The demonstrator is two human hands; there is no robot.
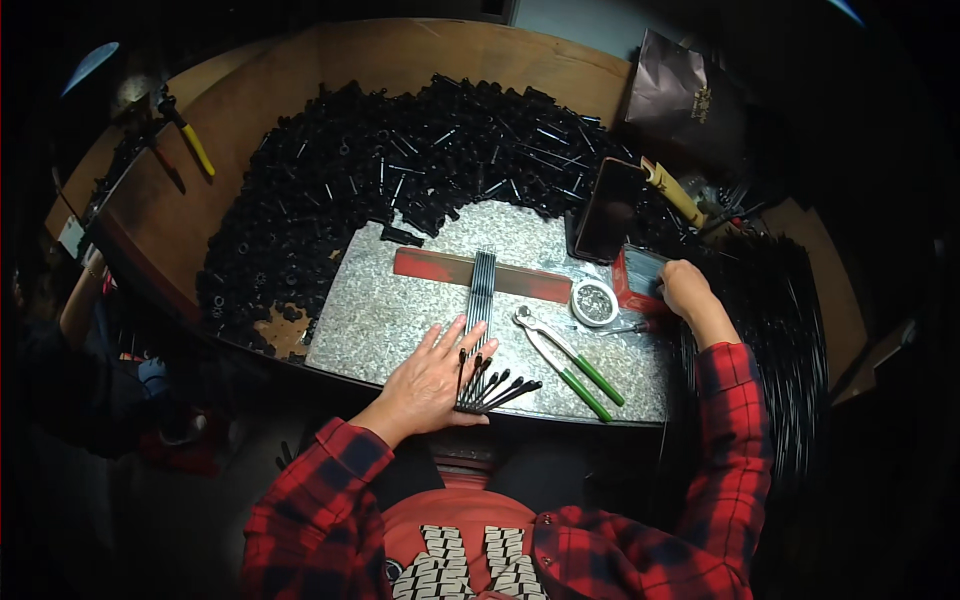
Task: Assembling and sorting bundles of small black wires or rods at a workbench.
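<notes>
My left hand (425, 380) lies with fingers stretched out and spread at the lower end of a bundle of thin dark rods (482, 285). Beside its thumb, several short black pieces with knobbed ends (505, 384) fan out. The rods lie across a long flat red and brown bar (425, 264). At the right, my right hand (684, 288) is closed at the rim of a small red box (632, 282); its fingertips are hidden. Between the hands lie end-cutting pincers with green handles (568, 365) and a round white dish of small metallic bits (594, 302).
A large heap of black parts (420, 150) lies behind the speckled board (350, 320), inside a curved wooden wall (480, 50). A phone (608, 210) stands upright near the red box. Long black strands (770, 330) hang at the right. Yellow-handled pliers (193, 142) are at the left.
</notes>
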